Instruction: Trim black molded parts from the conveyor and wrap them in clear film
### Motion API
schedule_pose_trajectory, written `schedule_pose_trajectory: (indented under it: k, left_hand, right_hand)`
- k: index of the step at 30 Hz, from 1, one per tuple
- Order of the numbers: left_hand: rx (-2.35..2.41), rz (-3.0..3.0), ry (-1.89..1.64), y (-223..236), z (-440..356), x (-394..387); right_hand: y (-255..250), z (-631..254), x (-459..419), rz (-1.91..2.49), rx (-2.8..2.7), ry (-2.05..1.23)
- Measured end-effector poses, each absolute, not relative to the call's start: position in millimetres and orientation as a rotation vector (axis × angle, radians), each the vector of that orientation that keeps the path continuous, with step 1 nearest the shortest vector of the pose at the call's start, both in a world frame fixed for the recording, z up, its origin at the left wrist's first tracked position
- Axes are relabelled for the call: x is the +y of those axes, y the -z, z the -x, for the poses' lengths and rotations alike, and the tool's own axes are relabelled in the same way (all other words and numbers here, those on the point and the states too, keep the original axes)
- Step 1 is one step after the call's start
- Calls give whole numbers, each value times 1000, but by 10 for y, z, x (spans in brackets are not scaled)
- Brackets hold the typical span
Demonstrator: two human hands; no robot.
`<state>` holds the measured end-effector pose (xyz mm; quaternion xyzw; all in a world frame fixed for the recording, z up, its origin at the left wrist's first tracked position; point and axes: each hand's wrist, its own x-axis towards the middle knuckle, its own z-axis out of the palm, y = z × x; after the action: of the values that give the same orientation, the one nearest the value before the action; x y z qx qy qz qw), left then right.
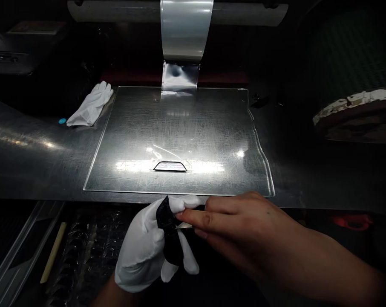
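Observation:
My left hand (140, 251), in a white glove, is closed around a small curved black part (172, 238), held upright just in front of the bench edge. My bare right hand (244, 230) comes from the right, its fingers pinched together. The right index fingertip reaches the upper side of the black part. Beneath that finger shows a sliver of a thin shiny piece (185, 226), mostly hidden by the fingers. Beyond both hands, a small trapezoid piece with a dark outline (170, 166) lies on a scratched clear plate (180, 136).
A strip of shiny film (185, 30) hangs from a horizontal tube (244, 13) onto the plate's back edge. Left of the plate lie a white glove (92, 104) and a blue dot (62, 121). Below left is a clear tray of dark parts (84, 251). An orange-red object (352, 221) sits right.

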<state>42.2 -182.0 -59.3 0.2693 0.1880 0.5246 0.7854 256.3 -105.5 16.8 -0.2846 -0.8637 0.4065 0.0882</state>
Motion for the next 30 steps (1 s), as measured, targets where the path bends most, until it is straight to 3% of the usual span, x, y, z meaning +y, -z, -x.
schedule_pose_trajectory:
  k: [20, 30]
  left_hand:
    - [436, -593, -1024, 560, -331, -1823]
    - [430, -543, -1023, 560, -332, -1826]
  right_hand:
    - [-90, -2540, -1202, 885, -2500, -1055]
    - [-86, -2553, -1131, 818, -2537, -1126]
